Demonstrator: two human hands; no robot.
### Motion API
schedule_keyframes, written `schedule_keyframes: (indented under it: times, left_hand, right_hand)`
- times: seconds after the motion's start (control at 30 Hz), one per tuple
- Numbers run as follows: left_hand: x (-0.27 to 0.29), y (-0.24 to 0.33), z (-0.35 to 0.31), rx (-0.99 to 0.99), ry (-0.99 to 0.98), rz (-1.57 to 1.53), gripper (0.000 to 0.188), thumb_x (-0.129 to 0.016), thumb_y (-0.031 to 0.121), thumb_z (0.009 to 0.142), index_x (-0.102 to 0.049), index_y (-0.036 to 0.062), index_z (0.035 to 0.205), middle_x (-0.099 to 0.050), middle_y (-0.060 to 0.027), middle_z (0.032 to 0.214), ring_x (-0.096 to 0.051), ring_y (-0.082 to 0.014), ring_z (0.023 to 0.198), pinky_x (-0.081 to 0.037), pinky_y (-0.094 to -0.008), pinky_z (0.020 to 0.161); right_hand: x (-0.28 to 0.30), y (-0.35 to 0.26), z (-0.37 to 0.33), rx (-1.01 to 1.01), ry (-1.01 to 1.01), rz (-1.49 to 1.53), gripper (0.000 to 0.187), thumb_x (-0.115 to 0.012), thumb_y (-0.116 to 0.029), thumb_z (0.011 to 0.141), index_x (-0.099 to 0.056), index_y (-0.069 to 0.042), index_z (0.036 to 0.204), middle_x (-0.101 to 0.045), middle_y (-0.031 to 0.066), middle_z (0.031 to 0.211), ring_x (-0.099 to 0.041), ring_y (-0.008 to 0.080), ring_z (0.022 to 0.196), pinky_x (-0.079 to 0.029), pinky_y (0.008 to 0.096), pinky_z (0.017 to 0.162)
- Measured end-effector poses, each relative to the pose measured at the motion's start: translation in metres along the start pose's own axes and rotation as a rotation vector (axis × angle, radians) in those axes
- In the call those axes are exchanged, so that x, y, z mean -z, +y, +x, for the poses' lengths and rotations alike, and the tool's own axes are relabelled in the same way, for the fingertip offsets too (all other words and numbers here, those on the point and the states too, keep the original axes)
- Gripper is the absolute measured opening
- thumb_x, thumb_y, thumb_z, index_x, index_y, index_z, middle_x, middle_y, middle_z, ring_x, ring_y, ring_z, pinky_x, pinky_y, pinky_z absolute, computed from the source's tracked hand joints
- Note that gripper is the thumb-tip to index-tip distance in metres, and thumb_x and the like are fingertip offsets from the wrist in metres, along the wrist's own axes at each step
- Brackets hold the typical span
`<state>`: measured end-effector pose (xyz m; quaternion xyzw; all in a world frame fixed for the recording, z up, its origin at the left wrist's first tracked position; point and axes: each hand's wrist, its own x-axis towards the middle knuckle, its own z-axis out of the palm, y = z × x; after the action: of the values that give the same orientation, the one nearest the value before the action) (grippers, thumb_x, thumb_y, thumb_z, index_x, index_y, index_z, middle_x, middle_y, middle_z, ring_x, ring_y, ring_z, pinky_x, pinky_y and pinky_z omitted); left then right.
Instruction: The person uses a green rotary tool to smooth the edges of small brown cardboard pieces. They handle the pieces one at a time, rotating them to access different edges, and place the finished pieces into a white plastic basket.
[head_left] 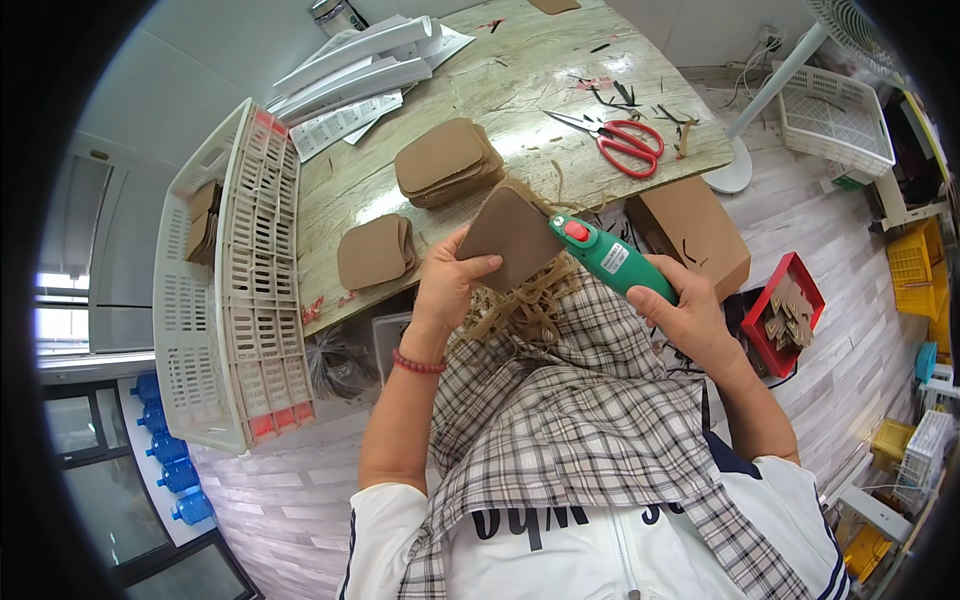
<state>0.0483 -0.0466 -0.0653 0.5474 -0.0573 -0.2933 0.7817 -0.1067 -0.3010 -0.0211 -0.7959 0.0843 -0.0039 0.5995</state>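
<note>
My left hand grips a brown, round-cornered flat piece by its near left edge, thumb on top. My right hand is wrapped round a green handheld power tool with a red button. The tool's head meets the right edge of the brown piece; its working end is hidden there. Below the piece, a tangle of thin tan trimmings lies over my lap on a checked apron. Two stacks of similar brown pieces, a larger stack and a smaller stack, rest on the table beyond my left hand.
Red-handled scissors lie near the table's right edge. A white plastic crate stands at the left. Papers are piled at the back. A cardboard box and a red tray of small pieces sit right of my knees.
</note>
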Motion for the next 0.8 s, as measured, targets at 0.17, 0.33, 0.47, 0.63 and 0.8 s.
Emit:
schedule_keyframes:
  times: [0.17,0.33,0.47,0.63,0.8]
  left_hand:
    - [-0.003,-0.010,-0.003,0.090,-0.009,-0.044,0.044,-0.064,-0.012,0.078,-0.057,-0.0051,0.121,-0.067,-0.0109,0.108,-0.065,-0.0162,0.093,-0.054,-0.0292,0.083]
    - [-0.003,-0.009,-0.007,0.126,-0.027,0.007,0.042,-0.063,-0.011,0.078,-0.058,-0.0050,0.119,-0.067,-0.0100,0.106,-0.065,-0.0154,0.091,-0.052,-0.0285,0.083]
    - [0.011,0.000,-0.008,0.124,-0.078,0.155,0.037,-0.063,-0.009,0.079,-0.059,0.0004,0.115,-0.067,-0.0044,0.102,-0.063,-0.0106,0.088,-0.050,-0.0247,0.080]
    - [0.020,0.013,-0.006,0.007,-0.048,0.477,0.028,-0.064,-0.007,0.079,-0.058,0.0061,0.102,-0.064,0.0011,0.093,-0.057,-0.0052,0.084,-0.044,-0.0195,0.076]
    - [0.031,0.017,-0.007,-0.075,0.068,0.282,0.016,-0.071,-0.005,0.077,-0.064,0.0022,0.090,-0.067,-0.0014,0.082,-0.062,-0.0082,0.074,-0.051,-0.0223,0.067]
  right_hand:
    - [-0.007,-0.003,0.002,-0.041,0.005,0.067,0.038,-0.068,-0.028,0.088,-0.061,0.000,0.114,-0.061,0.0022,0.077,-0.053,0.0063,0.065,-0.045,0.0236,0.059]
    - [-0.008,-0.009,0.006,-0.075,-0.029,0.134,0.038,-0.067,-0.029,0.090,-0.061,0.001,0.113,-0.059,0.0007,0.076,-0.053,0.0058,0.063,-0.044,0.0227,0.057]
    - [-0.005,-0.008,0.005,-0.138,-0.078,0.180,0.038,-0.066,-0.028,0.090,-0.061,0.002,0.113,-0.058,0.0005,0.076,-0.053,0.0055,0.065,-0.045,0.0217,0.057]
    - [0.000,-0.005,0.003,-0.198,-0.144,0.214,0.036,-0.065,-0.028,0.091,-0.062,0.002,0.111,-0.058,0.0008,0.077,-0.053,0.0055,0.066,-0.047,0.0217,0.057]
    - [0.005,0.000,0.002,-0.218,-0.214,0.193,0.037,-0.065,-0.030,0.090,-0.061,0.002,0.109,-0.057,0.0015,0.074,-0.053,0.0064,0.062,-0.045,0.0223,0.055]
